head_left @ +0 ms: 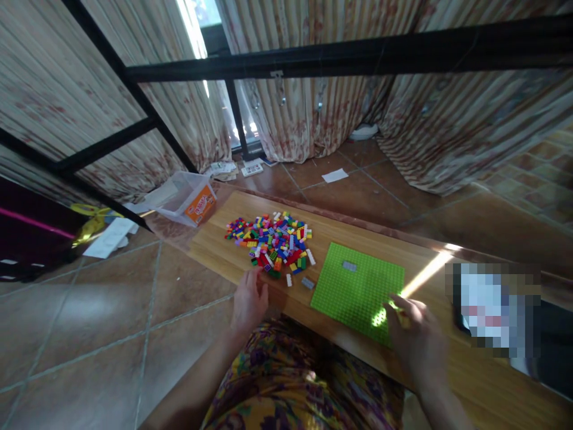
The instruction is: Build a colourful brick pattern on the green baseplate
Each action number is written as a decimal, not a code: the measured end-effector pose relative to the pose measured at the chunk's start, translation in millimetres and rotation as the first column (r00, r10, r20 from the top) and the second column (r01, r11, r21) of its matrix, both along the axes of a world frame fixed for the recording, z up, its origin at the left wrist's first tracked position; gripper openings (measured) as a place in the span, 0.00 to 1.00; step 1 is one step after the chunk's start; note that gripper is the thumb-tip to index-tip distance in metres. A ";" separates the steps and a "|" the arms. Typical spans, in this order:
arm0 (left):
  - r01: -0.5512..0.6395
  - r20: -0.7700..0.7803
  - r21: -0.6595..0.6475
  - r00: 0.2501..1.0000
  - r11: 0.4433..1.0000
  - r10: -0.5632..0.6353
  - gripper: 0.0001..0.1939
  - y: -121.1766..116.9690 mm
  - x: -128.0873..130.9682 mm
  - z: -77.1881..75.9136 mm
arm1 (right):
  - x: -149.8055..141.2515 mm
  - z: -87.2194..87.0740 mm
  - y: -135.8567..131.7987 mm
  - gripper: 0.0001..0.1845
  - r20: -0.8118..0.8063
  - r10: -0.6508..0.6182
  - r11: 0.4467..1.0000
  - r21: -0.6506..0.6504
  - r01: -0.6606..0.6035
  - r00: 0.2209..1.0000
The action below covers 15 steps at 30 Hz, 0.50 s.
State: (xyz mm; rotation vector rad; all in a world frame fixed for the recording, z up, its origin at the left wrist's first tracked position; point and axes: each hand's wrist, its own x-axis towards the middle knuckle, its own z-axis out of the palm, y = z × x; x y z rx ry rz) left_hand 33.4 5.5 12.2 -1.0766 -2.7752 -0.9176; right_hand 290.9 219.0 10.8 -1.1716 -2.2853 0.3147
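Observation:
A green baseplate [358, 286] lies on a wooden board [340, 239] in front of me, with one grey brick [349, 266] stuck on it. A heap of small coloured bricks [273, 242] lies to its left, and a loose grey brick [307, 282] sits between heap and plate. My left hand [249, 301] rests at the board's near edge just below the heap, fingers together and pointing at the bricks. My right hand [416, 340] lies on the baseplate's near right corner, fingers curled; what it holds, if anything, is hidden.
A clear plastic box [185, 200] with an orange label lies tipped on the floor beyond the board's left end. Papers [110, 239] lie on the tiles at left. Black metal bars [313, 57] cross overhead before curtains. A dark device [496, 304] sits at the right.

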 end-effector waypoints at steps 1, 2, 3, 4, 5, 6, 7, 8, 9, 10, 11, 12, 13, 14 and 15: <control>-0.012 -0.006 -0.007 1.000 1.000 0.012 0.19 0.8 -3.4 0.6 | -13.8 0.4 -9.1 0.18 -0.056 0.093 0.995 -0.029 -0.094 0.994; -0.016 -0.012 -0.018 1.000 1.000 0.016 0.19 2.6 -7.0 1.2 | -27.9 0.5 -18.7 0.16 -0.123 0.174 0.982 -0.053 -0.182 0.977; -0.013 -0.020 -0.034 1.000 0.999 0.012 0.18 5.1 -10.6 1.9 | -41.5 0.3 -28.2 0.15 -0.153 0.226 0.969 -0.064 -0.238 0.962; -0.001 -0.028 -0.053 1.000 0.999 0.000 0.18 8.0 -14.2 2.6 | -53.8 0.0 -37.2 0.14 -0.150 0.294 0.948 -0.081 -0.308 0.944; 0.014 -0.038 -0.071 0.999 0.997 -0.017 0.17 10.9 -17.6 3.0 | -64.3 -0.2 -45.3 0.13 -0.148 0.350 0.923 -0.115 -0.368 0.925; 0.033 -0.045 -0.087 0.998 0.996 -0.037 0.16 13.6 -20.6 3.1 | -72.7 -0.2 -52.3 0.13 -0.153 0.390 0.900 -0.148 -0.411 0.908; 0.052 -0.051 -0.098 0.997 0.994 -0.058 0.15 15.8 -23.2 2.9 | -78.8 -0.1 -57.9 0.13 -0.155 0.418 0.880 -0.178 -0.441 0.895; 0.073 -0.055 -0.105 0.995 0.992 -0.079 0.14 17.4 -25.4 2.3 | -82.9 0.2 -62.1 0.12 -0.159 0.432 0.865 -0.204 -0.457 0.888; 0.087 -0.057 -0.107 0.994 0.990 -0.094 0.13 18.5 -27.1 1.4 | -85.4 0.5 -64.9 0.12 -0.160 0.436 0.858 -0.223 -0.463 0.885; 0.099 -0.059 -0.103 0.993 0.990 -0.105 0.12 19.2 -28.3 0.2 | -86.9 0.8 -66.7 0.12 -0.158 0.436 0.855 -0.234 -0.463 0.886; 0.106 -0.060 -0.096 0.992 0.990 -0.112 0.12 19.6 -29.1 -1.1 | -88.1 1.2 -67.6 0.12 -0.150 0.436 0.855 -0.238 -0.461 0.887; 0.112 -0.059 -0.086 0.991 0.990 -0.118 0.11 19.9 -29.6 -2.6 | -89.7 1.7 -67.9 0.11 -0.138 0.439 0.856 -0.236 -0.460 0.888; 0.115 -0.059 -0.076 0.991 0.990 -0.120 0.11 20.3 -29.8 -4.0 | -92.3 2.2 -68.0 0.11 -0.123 0.446 0.857 -0.227 -0.463 0.886; 0.119 -0.057 -0.065 0.991 0.991 -0.122 0.11 20.8 -29.8 -5.3 | -96.2 2.8 -68.0 0.11 -0.106 0.458 0.856 -0.215 -0.470 0.883; 0.122 -0.055 -0.054 0.991 0.991 -0.125 0.10 21.5 -29.7 -6.5 | -101.7 3.7 -68.2 0.11 -0.088 0.470 0.855 -0.200 -0.478 0.878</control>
